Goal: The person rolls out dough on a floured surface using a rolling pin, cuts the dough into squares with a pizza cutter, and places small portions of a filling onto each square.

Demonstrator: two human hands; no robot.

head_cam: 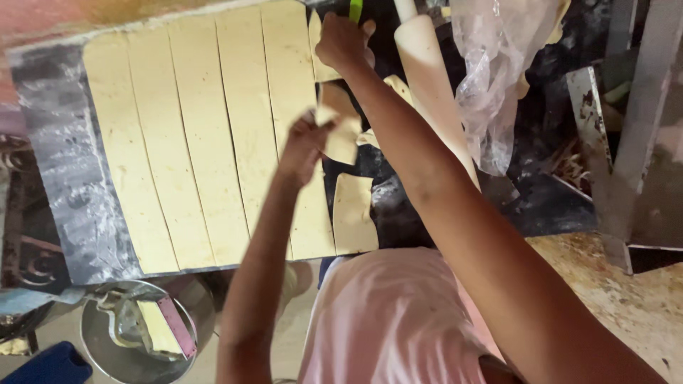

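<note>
Two hands' fingers pinching, seemingly, a pale yellow dough strip (340,135), thin and floppy.

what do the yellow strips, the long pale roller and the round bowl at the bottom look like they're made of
Yellow strips: soft rolled dough, matte, floury, with clean cut lines; the left hand lifts a limp piece.
Roller: probably smooth pale wood, though plastic is possible; no grain is visible.
Bowl: metal, likely steel, with a grey reflective rim.
</note>
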